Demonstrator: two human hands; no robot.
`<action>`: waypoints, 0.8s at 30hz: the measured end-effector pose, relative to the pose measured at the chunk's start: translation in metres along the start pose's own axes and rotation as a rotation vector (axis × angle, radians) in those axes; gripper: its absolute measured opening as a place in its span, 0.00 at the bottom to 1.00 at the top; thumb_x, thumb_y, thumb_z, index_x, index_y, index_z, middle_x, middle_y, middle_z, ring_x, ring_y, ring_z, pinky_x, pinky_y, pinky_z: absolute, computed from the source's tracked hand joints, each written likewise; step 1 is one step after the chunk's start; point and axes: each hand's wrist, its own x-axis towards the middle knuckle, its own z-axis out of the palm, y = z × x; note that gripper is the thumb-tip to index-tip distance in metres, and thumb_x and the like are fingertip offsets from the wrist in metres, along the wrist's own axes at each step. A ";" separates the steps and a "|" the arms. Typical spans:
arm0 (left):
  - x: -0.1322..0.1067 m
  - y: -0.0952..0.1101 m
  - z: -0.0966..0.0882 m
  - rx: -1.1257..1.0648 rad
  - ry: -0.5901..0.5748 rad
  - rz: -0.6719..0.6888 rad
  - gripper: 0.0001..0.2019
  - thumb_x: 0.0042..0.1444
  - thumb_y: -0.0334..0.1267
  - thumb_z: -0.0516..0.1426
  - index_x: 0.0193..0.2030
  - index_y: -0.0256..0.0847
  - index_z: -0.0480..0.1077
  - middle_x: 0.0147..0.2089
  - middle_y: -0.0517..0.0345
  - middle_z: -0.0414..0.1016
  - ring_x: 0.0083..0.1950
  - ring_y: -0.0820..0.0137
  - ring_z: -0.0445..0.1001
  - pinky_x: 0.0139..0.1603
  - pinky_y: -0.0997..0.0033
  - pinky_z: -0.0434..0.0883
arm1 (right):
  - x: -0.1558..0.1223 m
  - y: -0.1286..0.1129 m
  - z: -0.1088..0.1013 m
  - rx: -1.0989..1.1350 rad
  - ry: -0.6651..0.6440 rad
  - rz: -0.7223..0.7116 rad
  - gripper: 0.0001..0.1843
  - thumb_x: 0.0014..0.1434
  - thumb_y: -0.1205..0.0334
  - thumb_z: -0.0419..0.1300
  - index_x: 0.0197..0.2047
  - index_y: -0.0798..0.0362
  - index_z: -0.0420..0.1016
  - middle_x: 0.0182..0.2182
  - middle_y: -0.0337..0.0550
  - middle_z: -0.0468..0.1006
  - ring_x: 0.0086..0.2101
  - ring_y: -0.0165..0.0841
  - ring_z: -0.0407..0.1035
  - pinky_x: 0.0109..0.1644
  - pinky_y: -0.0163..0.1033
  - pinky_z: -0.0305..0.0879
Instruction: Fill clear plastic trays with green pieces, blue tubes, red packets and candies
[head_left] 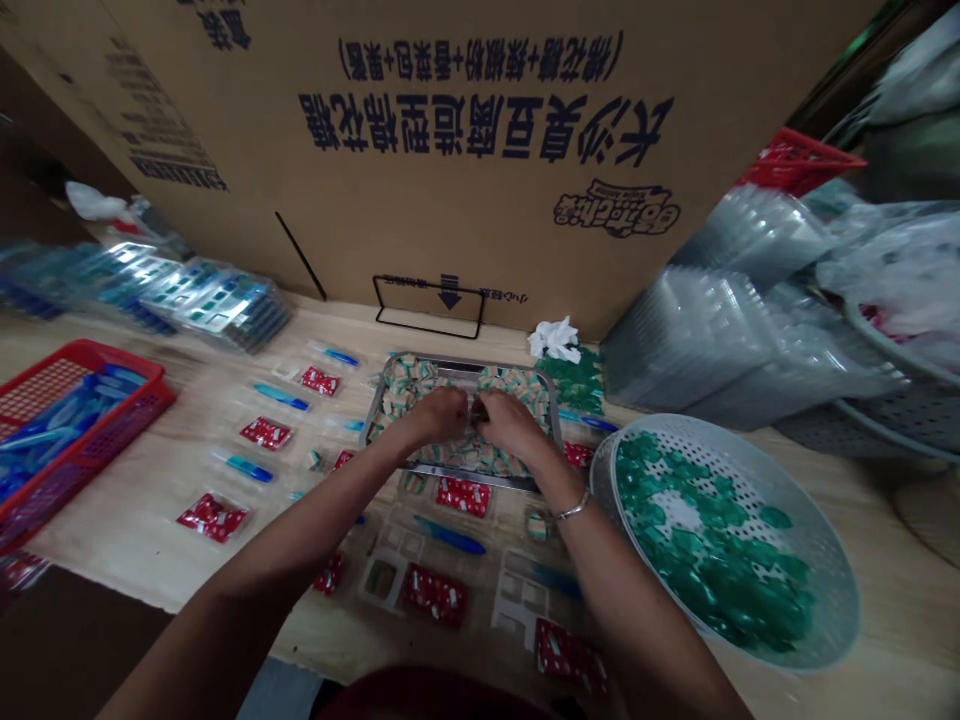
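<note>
Left hand (445,412) and right hand (507,416) curl over the tray (457,362); I can't tell their grip. A colander (831,590) sits at its four o'clock.

Carton (480,215) in the way behind tray (554,415)

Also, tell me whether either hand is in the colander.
No, left hand and right hand are both at the tray, left of the colander.

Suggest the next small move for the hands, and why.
Perhaps place a striped piece in the front-right plastic tray: its white compartments look vacant, while the front-middle plastic tray holds a piece. Left hand and right hand are at the metal tray of pieces; whether either holds one is unclear.
</note>
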 end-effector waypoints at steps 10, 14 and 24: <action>-0.009 -0.001 0.008 -0.187 0.129 0.028 0.05 0.44 0.27 0.54 0.28 0.38 0.68 0.23 0.64 0.67 0.27 0.73 0.66 0.28 0.77 0.61 | -0.005 0.006 -0.003 0.175 0.040 -0.089 0.09 0.43 0.73 0.56 0.30 0.55 0.70 0.29 0.40 0.72 0.33 0.33 0.65 0.37 0.34 0.58; -0.017 -0.012 0.005 -0.489 0.299 0.009 0.05 0.47 0.30 0.52 0.33 0.37 0.66 0.24 0.66 0.62 0.26 0.76 0.63 0.26 0.79 0.60 | -0.007 0.010 -0.001 0.317 0.105 -0.098 0.06 0.44 0.73 0.55 0.28 0.55 0.68 0.25 0.35 0.69 0.29 0.29 0.64 0.32 0.31 0.58; -0.033 0.012 0.008 -1.256 0.553 -0.105 0.12 0.37 0.35 0.63 0.32 0.38 0.72 0.26 0.64 0.69 0.28 0.76 0.67 0.30 0.77 0.64 | -0.029 -0.009 0.000 0.808 0.297 -0.155 0.03 0.46 0.64 0.57 0.28 0.53 0.67 0.25 0.35 0.67 0.28 0.28 0.63 0.32 0.33 0.59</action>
